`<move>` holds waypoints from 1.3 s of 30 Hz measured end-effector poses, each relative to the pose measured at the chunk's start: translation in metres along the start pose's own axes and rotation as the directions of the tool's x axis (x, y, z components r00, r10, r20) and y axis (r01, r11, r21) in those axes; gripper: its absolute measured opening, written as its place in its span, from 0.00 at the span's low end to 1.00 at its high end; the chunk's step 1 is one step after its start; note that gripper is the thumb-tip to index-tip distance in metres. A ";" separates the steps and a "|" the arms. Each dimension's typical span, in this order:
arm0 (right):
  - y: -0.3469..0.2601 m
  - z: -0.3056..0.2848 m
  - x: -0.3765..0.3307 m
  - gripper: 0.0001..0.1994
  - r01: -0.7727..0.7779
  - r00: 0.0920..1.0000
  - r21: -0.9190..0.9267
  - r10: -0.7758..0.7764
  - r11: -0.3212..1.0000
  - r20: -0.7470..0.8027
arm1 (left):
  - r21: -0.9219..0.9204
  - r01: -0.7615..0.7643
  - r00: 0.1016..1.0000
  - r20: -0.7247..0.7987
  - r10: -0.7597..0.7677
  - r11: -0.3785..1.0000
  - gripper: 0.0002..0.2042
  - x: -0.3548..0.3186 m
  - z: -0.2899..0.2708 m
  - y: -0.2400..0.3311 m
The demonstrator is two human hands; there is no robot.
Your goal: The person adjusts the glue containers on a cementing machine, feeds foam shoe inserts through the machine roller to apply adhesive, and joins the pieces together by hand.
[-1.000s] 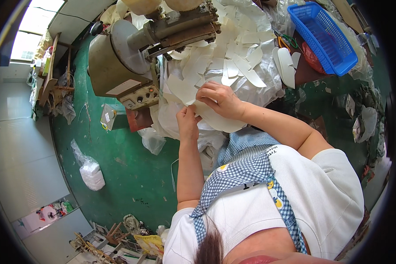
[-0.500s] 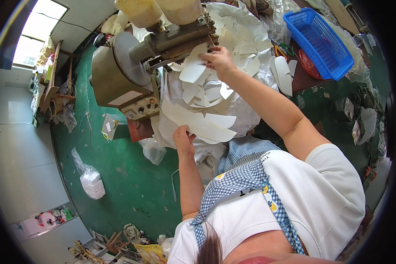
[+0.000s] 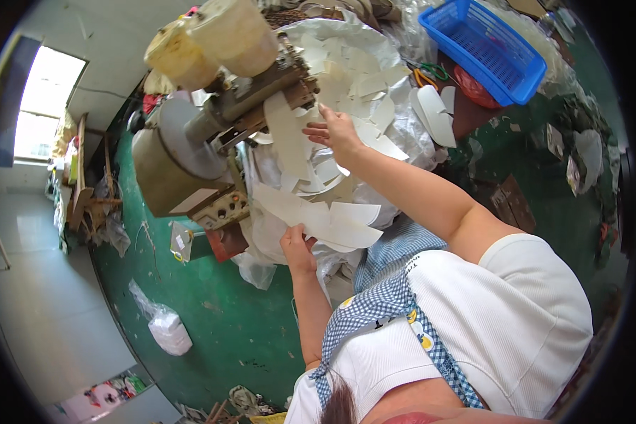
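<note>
White cut pieces [image 3: 332, 222] are pinched at their near edge between thumb and fingers of a worker's left hand [image 3: 298, 247], beside a grey-green machine [image 3: 166, 173]. The right hand [image 3: 337, 136] is stretched out with fingers parted, just beside a long pale panel [image 3: 285, 134] whose far end meets the machine's arm [image 3: 258, 99]; whether fingertips touch it cannot be told. Beyond, more pale offcuts [image 3: 366, 83] lie heaped on a crumpled sheet [image 3: 422, 146], near a blue basket [image 3: 524, 88] on a reddish-brown worktop [image 3: 473, 119].
</note>
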State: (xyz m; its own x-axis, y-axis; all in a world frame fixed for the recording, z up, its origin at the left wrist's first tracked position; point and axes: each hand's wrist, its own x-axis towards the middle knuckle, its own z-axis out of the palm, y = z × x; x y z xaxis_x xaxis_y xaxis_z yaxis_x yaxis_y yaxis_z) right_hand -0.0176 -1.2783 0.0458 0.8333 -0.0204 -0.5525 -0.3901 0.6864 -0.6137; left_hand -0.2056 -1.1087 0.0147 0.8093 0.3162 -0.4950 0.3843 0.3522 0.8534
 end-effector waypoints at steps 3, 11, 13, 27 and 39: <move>-0.030 -0.069 0.049 0.21 0.153 0.983 -0.220 -0.171 0.963 -0.062 | 0.029 0.020 1.000 -0.017 -0.019 0.999 0.04 0.022 0.026 -0.002; -0.087 -0.056 0.110 0.41 -0.054 0.679 -0.594 0.465 0.803 0.568 | 0.160 -0.010 0.969 -0.242 0.049 0.987 0.07 0.102 0.188 0.011; -0.110 -0.052 0.127 0.29 -0.006 0.660 -0.627 0.474 0.779 0.583 | 0.150 0.059 0.956 -0.292 -0.013 0.987 0.08 0.114 0.213 0.005; -0.243 -0.078 0.259 0.29 -0.373 0.619 -0.452 0.580 0.810 0.530 | -0.029 0.117 0.883 -0.455 -0.117 0.993 0.12 0.180 0.395 -0.025; -0.330 -0.082 0.576 0.22 0.959 0.195 -0.225 -0.172 -0.172 0.965 | -0.037 0.183 0.752 -0.638 -0.164 0.982 0.07 0.227 0.434 -0.020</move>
State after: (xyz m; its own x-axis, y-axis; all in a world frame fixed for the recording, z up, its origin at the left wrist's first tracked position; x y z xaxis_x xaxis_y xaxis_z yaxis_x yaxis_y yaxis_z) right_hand 0.5593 -1.5759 -0.1161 0.6082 0.5795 0.5424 0.7783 -0.3013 -0.5509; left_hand 0.1634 -1.4261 -0.0441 0.2625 0.7421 -0.6168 0.5090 0.4365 0.7419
